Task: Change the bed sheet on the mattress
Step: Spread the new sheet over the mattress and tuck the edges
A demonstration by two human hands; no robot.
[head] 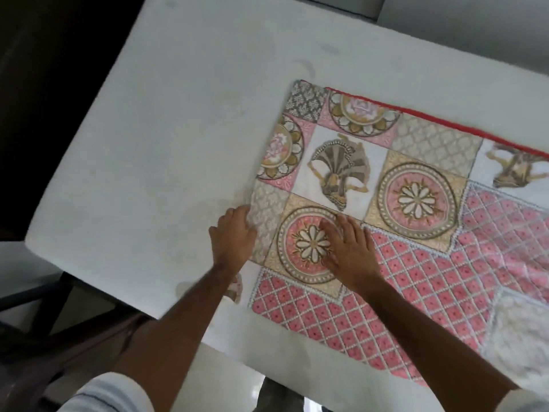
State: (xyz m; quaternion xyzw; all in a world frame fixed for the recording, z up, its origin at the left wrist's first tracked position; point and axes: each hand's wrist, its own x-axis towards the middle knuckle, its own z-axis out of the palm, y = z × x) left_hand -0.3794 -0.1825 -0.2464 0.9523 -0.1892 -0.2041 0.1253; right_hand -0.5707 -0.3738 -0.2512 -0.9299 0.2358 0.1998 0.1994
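Floor [214,379]: pale and glossy below me, with a bright patch of reflected light near the bottom of my view.
Frame [44,295]: dark bars cross at my lower left, angled over the floor; I can't tell what they belong to.
Far left: a deep brown, shadowed area [38,84], too dark to make out.
Top right: a light grey surface [475,22], blurred.
Light: soft and even.

No writing, label, brand or number can be read anywhere. The bed sheet [416,227] on the mattress [148,144] carries only printed patterns: flower medallions, lattice squares and fan shapes, with no letters among them.
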